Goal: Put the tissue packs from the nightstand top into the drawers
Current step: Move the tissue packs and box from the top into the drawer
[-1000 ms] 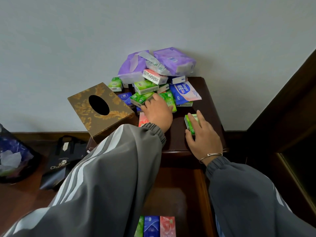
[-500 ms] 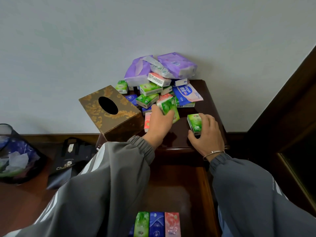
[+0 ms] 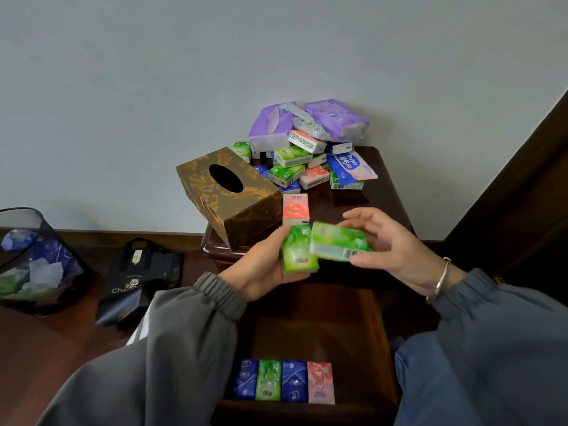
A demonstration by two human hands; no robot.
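Note:
My left hand (image 3: 261, 269) grips an upright green tissue pack (image 3: 298, 252) above the front edge of the dark wooden nightstand (image 3: 384, 198). My right hand (image 3: 387, 241) pinches a second green tissue pack (image 3: 338, 245), held sideways and touching the first. A pink pack (image 3: 295, 207) lies on the nightstand just behind them. Several more small packs (image 3: 289, 173) and purple soft packs (image 3: 335, 119) are piled at the back by the wall. Below, the open drawer (image 3: 378, 327) holds a row of several packs (image 3: 284, 381) along its front.
A gold-patterned tissue box (image 3: 227, 195) stands on the nightstand's left side. On the floor to the left are a black paper bag (image 3: 138, 278) and a mesh waste bin (image 3: 33, 259). Dark wooden furniture (image 3: 522, 186) rises at the right.
Both hands lifted their green packs off the nightstand top and drew them back toward me, bringing them together above the front edge. The view tilted down, showing more of the drawer.

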